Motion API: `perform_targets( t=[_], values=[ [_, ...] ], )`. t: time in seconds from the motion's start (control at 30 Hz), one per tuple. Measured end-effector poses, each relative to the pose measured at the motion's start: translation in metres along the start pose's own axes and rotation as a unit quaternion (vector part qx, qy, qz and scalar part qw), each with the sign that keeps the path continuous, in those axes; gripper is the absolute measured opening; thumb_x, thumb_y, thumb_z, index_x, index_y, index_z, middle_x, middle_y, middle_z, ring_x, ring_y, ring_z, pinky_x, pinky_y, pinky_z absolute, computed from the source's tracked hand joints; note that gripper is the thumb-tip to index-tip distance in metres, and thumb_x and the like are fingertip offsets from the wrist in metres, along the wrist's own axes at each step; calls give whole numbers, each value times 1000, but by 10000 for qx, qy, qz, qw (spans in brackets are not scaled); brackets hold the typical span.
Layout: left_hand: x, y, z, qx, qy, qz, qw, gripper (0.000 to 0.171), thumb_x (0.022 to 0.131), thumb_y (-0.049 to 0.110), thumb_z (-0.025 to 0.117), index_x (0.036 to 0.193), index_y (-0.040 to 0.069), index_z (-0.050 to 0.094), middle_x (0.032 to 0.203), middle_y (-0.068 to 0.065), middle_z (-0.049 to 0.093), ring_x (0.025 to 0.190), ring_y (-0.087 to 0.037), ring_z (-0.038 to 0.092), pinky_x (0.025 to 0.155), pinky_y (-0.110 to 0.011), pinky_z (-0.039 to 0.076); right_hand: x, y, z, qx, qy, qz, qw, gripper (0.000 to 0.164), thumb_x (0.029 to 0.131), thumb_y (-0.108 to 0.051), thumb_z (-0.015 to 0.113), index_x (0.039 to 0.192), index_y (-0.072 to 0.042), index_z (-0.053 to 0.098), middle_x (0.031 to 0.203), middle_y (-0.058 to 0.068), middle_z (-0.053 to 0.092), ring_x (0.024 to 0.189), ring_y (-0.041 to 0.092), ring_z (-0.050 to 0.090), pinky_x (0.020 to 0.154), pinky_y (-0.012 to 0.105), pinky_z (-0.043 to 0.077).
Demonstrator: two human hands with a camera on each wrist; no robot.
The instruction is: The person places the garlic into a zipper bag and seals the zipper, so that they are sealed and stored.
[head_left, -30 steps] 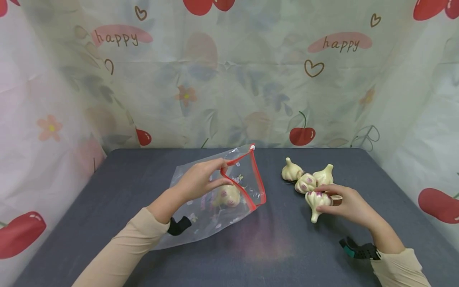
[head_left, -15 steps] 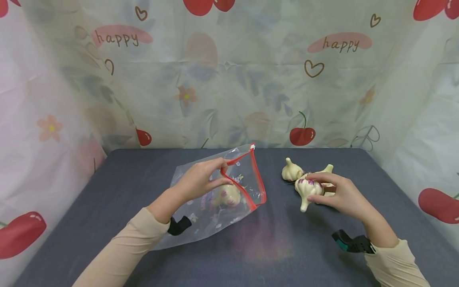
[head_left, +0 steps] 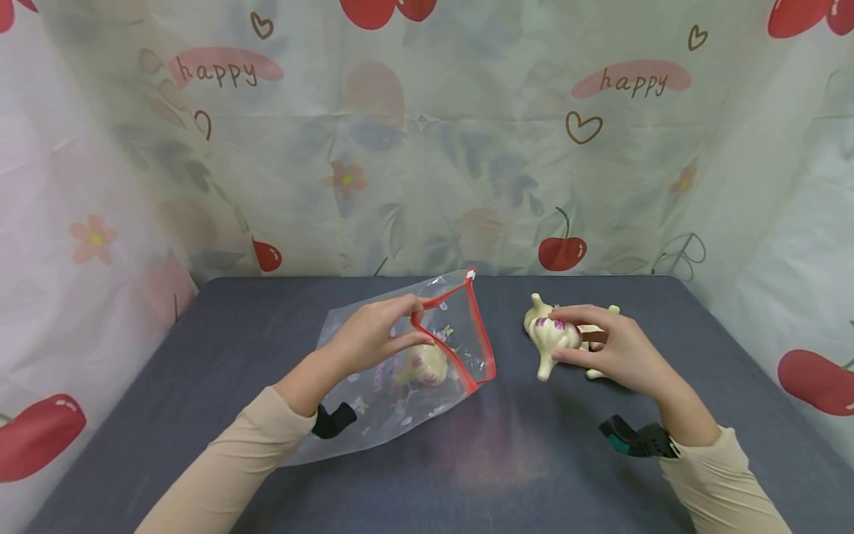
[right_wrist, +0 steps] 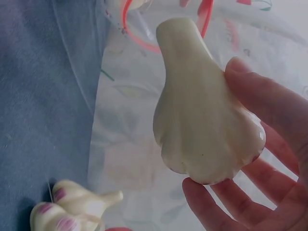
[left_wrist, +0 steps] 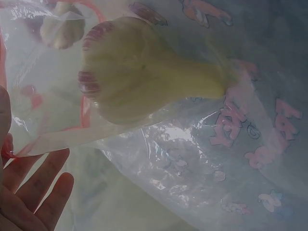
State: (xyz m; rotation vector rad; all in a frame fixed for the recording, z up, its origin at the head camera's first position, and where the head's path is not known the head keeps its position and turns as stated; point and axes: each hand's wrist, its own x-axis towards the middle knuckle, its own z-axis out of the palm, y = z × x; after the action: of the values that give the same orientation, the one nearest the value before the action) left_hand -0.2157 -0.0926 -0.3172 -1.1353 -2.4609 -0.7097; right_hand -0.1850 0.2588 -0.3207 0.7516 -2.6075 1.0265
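Observation:
My left hand pinches the red-rimmed edge of a clear zip bag, whose mouth stands open toward the right. One garlic bulb lies inside it, showing through the printed plastic in the left wrist view. Between thumb and fingers my right hand grips another garlic bulb, stem pointing down and toward me in the head view. That held bulb overlaps the other garlic bulbs behind it, which are partly hidden by it and by the hand.
The dark table runs back to a patterned curtain, with more curtain at both sides. Loose garlic bulbs lie close together at the table's right. A black strap sits on the right wrist.
My right hand has lifted its garlic bulb from beside the others and carried it left and toward the back. The left hand and the bag have stayed put.

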Motion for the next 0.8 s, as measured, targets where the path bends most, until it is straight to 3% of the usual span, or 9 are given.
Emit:
perform_targets(
  t=[0.53, 0.8],
  values=[
    [1, 1, 0, 14, -12, 38, 10000, 30, 76, 22, 77, 91, 11, 52, 85, 1, 62, 68, -8, 49, 59, -19, 37, 21, -18, 14, 481, 157, -481, 9976, 50, 70, -6, 80, 117, -5, 63, 119, 10, 61, 104, -12, 52, 80, 12, 49],
    [2, 2, 0, 22, -37, -7, 10000, 30, 76, 22, 77, 91, 11, 52, 87, 0, 62, 69, -9, 50, 59, -19, 37, 30, -26, 26, 659, 109, -563, 9962, 49, 70, -8, 81, 116, -7, 64, 118, 9, 62, 107, -11, 52, 81, 15, 50]
  ],
)
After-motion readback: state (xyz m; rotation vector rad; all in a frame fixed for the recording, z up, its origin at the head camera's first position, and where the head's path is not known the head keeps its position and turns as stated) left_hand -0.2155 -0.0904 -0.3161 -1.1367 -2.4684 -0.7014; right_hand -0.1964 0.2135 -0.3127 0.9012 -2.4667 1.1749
